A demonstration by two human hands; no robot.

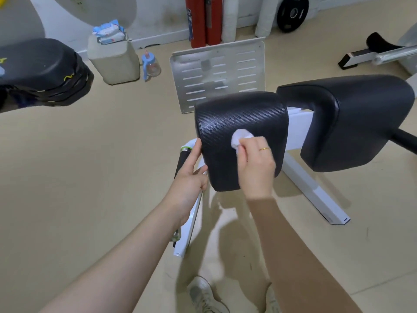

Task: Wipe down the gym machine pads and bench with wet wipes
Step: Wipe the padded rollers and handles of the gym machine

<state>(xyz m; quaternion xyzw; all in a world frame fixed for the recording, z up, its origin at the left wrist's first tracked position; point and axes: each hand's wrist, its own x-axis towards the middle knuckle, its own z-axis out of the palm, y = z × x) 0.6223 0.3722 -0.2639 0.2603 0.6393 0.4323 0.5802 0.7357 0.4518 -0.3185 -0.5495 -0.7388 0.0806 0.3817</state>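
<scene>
A gym: padded machine bench, weight plate, beige floor.

No word, brand or number could be read anywhere. The pack of wet wipes on the white container by the wall carried blue and red print — too small and blurred to make out. The red cylinder at the wall bore a blue label along its left side, its characters illegible. The black stacked pads at the left edge showed yellow marks — no letters could be told from them.
</scene>
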